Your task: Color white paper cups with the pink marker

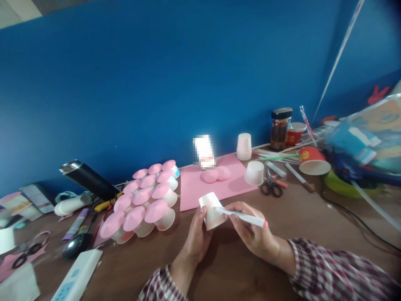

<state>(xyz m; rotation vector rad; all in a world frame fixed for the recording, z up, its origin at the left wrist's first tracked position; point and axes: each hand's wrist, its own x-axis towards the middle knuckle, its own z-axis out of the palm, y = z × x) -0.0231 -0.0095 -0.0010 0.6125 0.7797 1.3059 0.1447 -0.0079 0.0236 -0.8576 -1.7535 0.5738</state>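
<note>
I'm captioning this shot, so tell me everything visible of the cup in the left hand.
The cup looks like white paper, with faint orange-pink marks on its side. It is tilted, held above the table, nearer the camera than the pink sheet. The left hand grips it; the pen in the right hand points at its side, seemingly touching it. Which end is open is hard to tell.

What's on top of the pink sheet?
On the pink sheet: two pink pieces, side by side. A bright pixelated object overlaps its back edge, a white cup its right. Surface beneath the pieces isn't visible; the held cup hides some front edge.
</note>
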